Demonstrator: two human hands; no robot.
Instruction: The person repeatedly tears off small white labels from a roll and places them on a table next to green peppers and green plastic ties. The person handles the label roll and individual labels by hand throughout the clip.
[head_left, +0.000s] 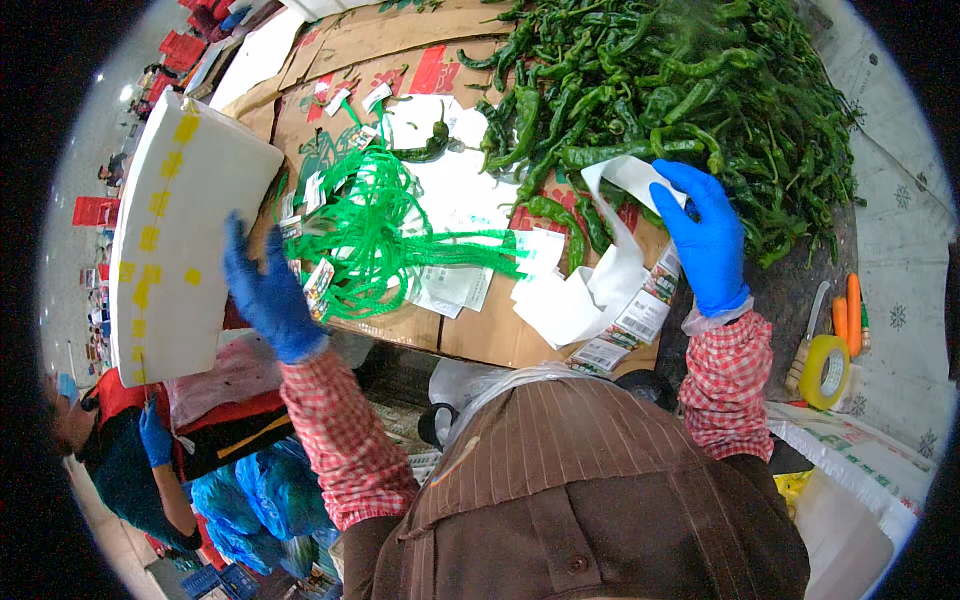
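Observation:
My right hand (705, 240), in a blue glove, pinches the upper end of a white paper label strip (615, 225) between thumb and fingers. The strip curls down onto the cardboard and runs into a row of printed labels (640, 318) at the front edge. My left hand (268, 289), also gloved, hangs blurred with fingers apart and nothing in it. Just right of it lies a bundle of green mesh net bags (367, 247) with paper tags on their ends. A big heap of long green peppers (675, 90) covers the back right, and a loose one (431, 146) lies apart.
Flattened cardboard (480, 330) covers the work surface. A white foam box (195, 195) stands at the left. On the right lie a roll of yellow tape (823, 372), carrots (853, 315) and a knife (814, 315). Another person's gloved hand (155, 433) is at lower left, near blue plastic bags (262, 495).

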